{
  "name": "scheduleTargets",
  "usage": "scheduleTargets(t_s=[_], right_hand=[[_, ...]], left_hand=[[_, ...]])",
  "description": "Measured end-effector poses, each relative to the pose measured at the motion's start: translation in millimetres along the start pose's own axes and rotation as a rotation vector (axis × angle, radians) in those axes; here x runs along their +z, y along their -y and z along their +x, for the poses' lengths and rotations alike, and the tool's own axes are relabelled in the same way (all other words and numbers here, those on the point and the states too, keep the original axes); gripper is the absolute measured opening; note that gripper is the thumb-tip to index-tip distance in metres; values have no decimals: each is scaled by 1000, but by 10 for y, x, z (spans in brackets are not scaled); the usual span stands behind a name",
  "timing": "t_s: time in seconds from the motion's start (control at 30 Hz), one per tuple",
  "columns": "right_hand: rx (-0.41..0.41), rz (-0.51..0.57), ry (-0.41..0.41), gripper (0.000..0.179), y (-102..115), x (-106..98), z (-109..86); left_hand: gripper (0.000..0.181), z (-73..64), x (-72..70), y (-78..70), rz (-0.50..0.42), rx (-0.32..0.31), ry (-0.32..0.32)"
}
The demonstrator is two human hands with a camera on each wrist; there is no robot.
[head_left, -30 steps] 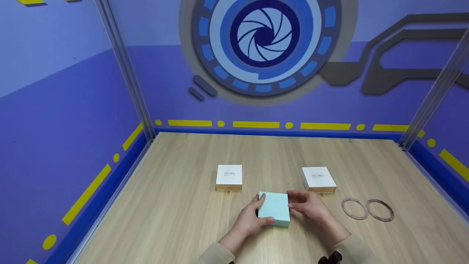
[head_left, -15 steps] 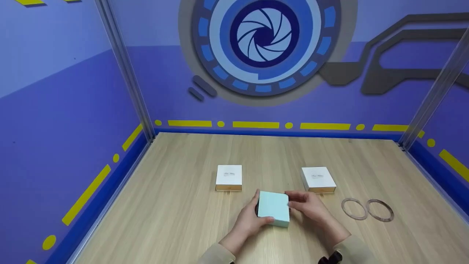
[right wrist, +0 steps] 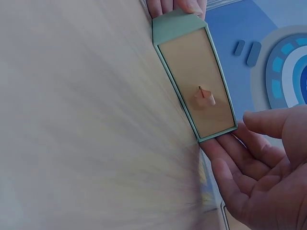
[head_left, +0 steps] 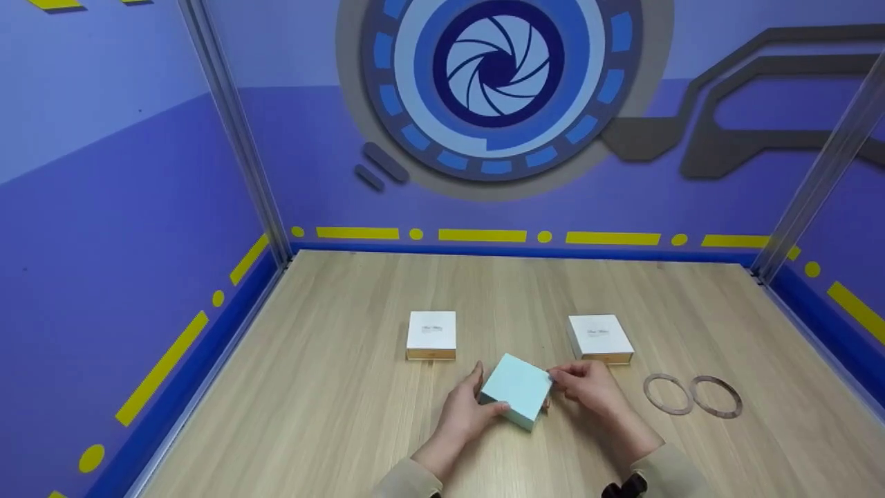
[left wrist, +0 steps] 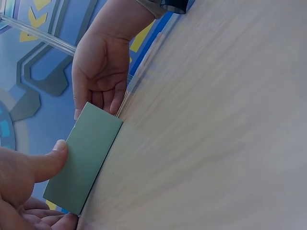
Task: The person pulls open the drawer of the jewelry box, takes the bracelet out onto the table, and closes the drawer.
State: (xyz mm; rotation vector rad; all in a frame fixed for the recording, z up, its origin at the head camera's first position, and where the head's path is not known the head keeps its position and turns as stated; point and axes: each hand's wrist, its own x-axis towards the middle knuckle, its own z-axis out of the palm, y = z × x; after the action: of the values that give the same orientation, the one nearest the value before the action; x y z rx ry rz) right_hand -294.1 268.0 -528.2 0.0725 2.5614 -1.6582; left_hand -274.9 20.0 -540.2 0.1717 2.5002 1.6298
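A mint-green drawer box (head_left: 517,389) sits between the two hands, turned at an angle on the table. My left hand (head_left: 464,411) grips its left side, the thumb on the near edge. At the box's right corner is my right hand (head_left: 596,393), holding it between thumb and fingers. In the right wrist view, the tan drawer face (right wrist: 184,60) lies flush inside the green sleeve, with a small pinkish ribbon tab (right wrist: 205,97) sticking out of it. A plain green side (left wrist: 86,153) faces the left wrist camera. The box's underside is hidden.
Two white boxes with tan fronts stand farther back, a left one (head_left: 432,332) and a right one (head_left: 600,336) close behind my right hand. Two thin rings, one (head_left: 667,394) beside the other (head_left: 717,397), lie at the right. Blue walls enclose the wooden table (head_left: 332,387).
The green box has turned clockwise, so its tabbed drawer face has swung towards the near right. My right fingers have closed in on its corner; the left thumb has shifted slightly.
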Motion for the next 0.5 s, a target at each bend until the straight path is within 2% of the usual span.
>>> scheduleTargets(t_s=[0.3, 0.5], right_hand=[[25, -17, 23, 20, 28, -30, -39], [-21, -63, 92, 26, 70, -40, -83]], left_hand=[[86, 19, 0, 16, -62, 16, -5], [68, 38, -8, 37, -153, 39, -10]])
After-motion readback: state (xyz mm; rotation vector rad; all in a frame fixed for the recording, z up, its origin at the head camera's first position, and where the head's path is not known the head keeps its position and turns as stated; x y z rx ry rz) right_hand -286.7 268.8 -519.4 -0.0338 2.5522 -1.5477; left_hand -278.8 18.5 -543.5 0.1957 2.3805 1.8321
